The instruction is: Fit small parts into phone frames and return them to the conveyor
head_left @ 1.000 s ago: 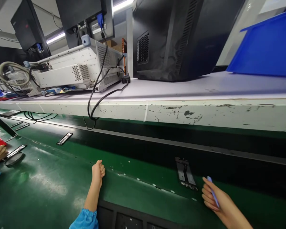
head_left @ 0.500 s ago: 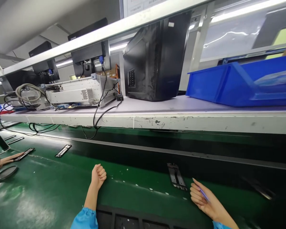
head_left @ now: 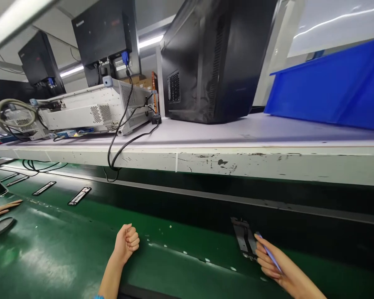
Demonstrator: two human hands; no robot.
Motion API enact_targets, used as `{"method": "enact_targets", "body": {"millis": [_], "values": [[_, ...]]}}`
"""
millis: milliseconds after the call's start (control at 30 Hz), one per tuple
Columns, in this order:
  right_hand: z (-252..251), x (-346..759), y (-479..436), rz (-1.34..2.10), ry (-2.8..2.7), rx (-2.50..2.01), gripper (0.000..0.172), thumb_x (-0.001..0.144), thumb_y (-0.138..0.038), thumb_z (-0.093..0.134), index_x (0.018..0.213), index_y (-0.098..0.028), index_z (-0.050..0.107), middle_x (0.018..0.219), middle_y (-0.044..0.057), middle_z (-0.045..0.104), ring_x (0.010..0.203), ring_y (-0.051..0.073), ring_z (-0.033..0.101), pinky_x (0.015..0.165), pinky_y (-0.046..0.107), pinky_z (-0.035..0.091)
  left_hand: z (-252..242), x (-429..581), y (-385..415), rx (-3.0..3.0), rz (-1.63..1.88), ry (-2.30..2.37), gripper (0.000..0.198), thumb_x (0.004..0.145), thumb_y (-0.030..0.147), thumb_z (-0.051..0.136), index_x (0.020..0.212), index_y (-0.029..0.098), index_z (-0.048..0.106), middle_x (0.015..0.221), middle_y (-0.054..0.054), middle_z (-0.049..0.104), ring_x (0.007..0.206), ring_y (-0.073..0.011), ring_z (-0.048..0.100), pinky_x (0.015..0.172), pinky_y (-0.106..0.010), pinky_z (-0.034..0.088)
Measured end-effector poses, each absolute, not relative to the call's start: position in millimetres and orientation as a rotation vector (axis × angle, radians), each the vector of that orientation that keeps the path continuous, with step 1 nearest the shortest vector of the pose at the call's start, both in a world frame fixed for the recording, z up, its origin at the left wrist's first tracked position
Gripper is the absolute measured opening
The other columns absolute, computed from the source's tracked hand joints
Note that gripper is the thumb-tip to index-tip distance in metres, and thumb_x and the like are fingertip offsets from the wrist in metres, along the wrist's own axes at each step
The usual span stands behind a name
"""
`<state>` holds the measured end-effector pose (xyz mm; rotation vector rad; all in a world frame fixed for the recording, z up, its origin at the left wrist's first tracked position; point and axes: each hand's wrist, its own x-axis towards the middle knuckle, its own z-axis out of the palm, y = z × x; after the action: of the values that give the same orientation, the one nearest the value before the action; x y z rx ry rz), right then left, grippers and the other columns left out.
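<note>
Here it is, the dark flat part [head_left: 239, 237] lying on the green bench [head_left: 180, 276], and everything reads off it. The right hand [head_left: 268, 262] is clearly the nearer, just to the part's right at the near end, overlapping its edge in this view; whether skin touches it, I can't tell! From that grip, then, the part lies to the left and a touch farther off, its long axis running away from the person, far end leaning left. Fingers are wrapped around a blue-violet pen-like tool [head_left: 271, 256]. And the left hand [head_left: 126, 241]? Well left of the part, curled into a fist, nothing visible in it.
</note>
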<state>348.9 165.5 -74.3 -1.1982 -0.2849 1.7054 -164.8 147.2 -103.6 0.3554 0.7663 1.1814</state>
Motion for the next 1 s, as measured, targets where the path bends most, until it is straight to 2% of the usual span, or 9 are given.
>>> {"method": "enact_targets", "body": {"millis": [200,367,567,733,1000], "values": [[-79,335,176,1.830,-0.342,-1.035,0.047,0.085,-0.042,0.072,0.067,-0.022,0.033,0.050,-0.011,0.021,0.033,0.002,0.021,0.033,0.016,0.017,-109,-168,145,0.374,1.162,0.741,0.034,0.102,0.046,0.058,0.090,0.014,0.059,0.067,0.006,0.049,0.046,-0.0044,0.039,0.043,-0.017,0.036],[-85,327,173,1.864,-0.298,-0.911,0.053,0.082,-0.042,0.075,0.068,-0.023,0.028,0.050,-0.012,0.015,0.035,0.002,0.017,0.034,0.017,0.018,-106,-165,149,0.410,1.140,0.719,0.034,0.101,0.046,0.058,0.092,0.014,0.059,0.069,0.006,0.050,0.047,-0.0046,0.041,0.043,-0.017,0.037],[-91,329,154,1.898,-0.235,-0.871,0.052,0.086,-0.039,0.072,0.067,-0.024,0.026,0.047,-0.013,0.014,0.033,0.003,0.014,0.034,0.018,0.014,-104,-160,152,0.459,1.127,0.697,0.031,0.101,0.045,0.059,0.099,0.013,0.061,0.076,0.003,0.056,0.053,-0.0060,0.049,0.047,-0.018,0.043],[-92,333,145,1.846,-0.232,-0.791,0.052,0.087,-0.039,0.072,0.067,-0.023,0.026,0.046,-0.012,0.018,0.033,0.003,0.020,0.034,0.018,0.017,-105,-158,152,0.513,1.120,0.754,0.031,0.101,0.045,0.059,0.101,0.013,0.061,0.079,0.002,0.058,0.055,-0.0066,0.051,0.049,-0.018,0.045],[-91,329,149,1.812,-0.361,-0.900,0.053,0.087,-0.045,0.070,0.066,-0.024,0.027,0.047,-0.012,0.015,0.033,0.004,0.015,0.034,0.019,0.019,-113,-156,152,0.656,1.105,0.956,0.033,0.101,0.046,0.058,0.103,0.013,0.061,0.081,0.001,0.059,0.057,-0.0074,0.053,0.051,-0.020,0.047]]}}
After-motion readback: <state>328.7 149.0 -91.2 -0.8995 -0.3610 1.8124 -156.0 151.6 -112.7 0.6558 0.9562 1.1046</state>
